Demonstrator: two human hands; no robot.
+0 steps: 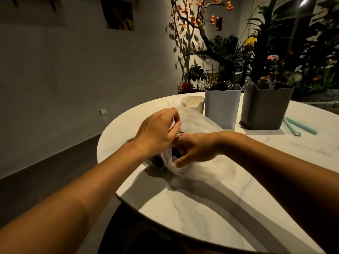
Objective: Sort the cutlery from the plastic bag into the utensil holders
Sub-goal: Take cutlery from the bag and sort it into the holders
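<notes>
Fingers of the left hand (157,132) pinch the clear plastic bag (198,123) near the table's (183,213) left edge, while the right hand (198,149) grips its mouth (dark cutlery shows inside). Toward the far edge stand a cream holder (193,103), a pale holder (222,105) and a grey holder (264,107).

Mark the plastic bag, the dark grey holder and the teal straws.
plastic bag (200,123), head view, upper clear film.
dark grey holder (264,109), head view, front wall.
teal straws (300,126), head view, mid-shaft.
</notes>
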